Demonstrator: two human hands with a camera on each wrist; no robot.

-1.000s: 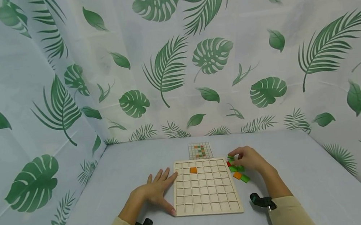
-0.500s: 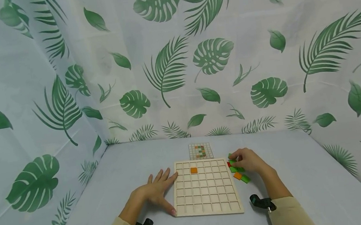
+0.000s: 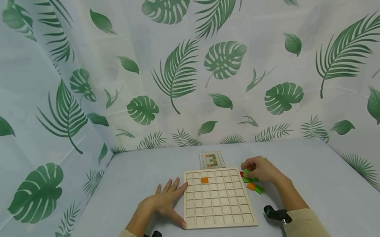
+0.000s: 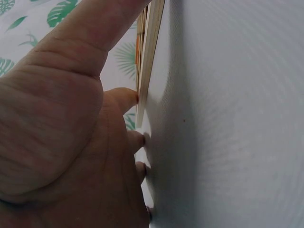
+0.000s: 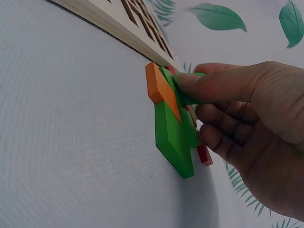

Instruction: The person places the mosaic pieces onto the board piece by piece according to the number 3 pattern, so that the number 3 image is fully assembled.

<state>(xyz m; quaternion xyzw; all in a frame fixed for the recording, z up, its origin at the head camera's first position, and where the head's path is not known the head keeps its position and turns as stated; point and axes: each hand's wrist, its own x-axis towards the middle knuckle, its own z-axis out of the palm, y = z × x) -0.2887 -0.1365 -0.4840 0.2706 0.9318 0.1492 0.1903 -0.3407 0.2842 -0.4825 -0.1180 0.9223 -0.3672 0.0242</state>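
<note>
My left hand (image 3: 166, 202) lies spread at the left side of a pale wooden grid board (image 3: 216, 210), its thumb and index fingertip touching the board's edge. One orange square tile (image 3: 204, 180) sits in a cell of the upper rows. Beside the board's upper right corner, my right hand (image 3: 263, 169) pinches a green tile (image 5: 189, 99) between thumb and fingers, over a small pile of tiles. In the right wrist view, an orange tile (image 5: 155, 84), another green tile (image 5: 172, 137) and a red tile (image 5: 204, 155) lie below the fingers, partly overlapping in that view.
Behind the board lies a small card (image 3: 212, 160) printed with a grid and a coloured square pattern. The table (image 3: 139, 165) has a pale cloth, and a leaf-printed curtain (image 3: 186, 77) stands at its back and sides. Each wrist wears a black camera (image 3: 275, 214).
My right hand has shifted slightly at the pile, with its fingertips and the green tile drawn a little toward me. My left hand and the board have stayed in place.
</note>
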